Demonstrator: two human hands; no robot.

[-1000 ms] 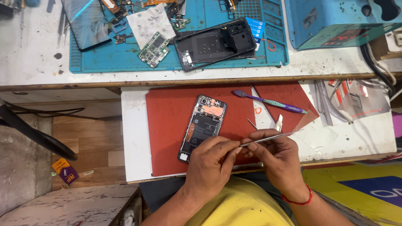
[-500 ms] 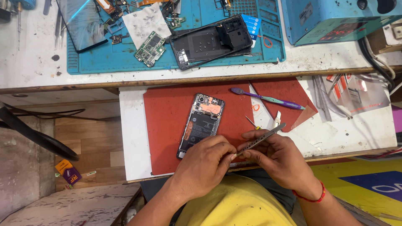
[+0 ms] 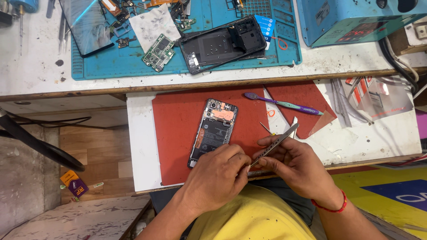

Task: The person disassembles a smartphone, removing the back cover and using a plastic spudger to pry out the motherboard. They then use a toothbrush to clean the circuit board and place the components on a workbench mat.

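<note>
Right hand pinches metal tweezers between thumb and fingers, closed round the shaft. The free end slants up and away from the fingers, likely a pencil-type grip that leaves the tool steady.

Left hand is curled, fingertips drawn together at the near end of the tweezers. Whether a small part sits between them: cannot tell, the fingers hide it. Both hands meet in front of the body, just this side of the bench edge.

Phone, back off, battery and board exposed, lies flat just beyond the left fingertips, touched by neither hand.

It rests on a red mat on a white pull-out shelf. Purple toothbrush lies beyond the right fingers.

Farther off, a blue mat carries a black back cover, a green board and loose parts. Blue equipment box is at the far right. The bench top is stained, with wooden floor below on the left.
</note>
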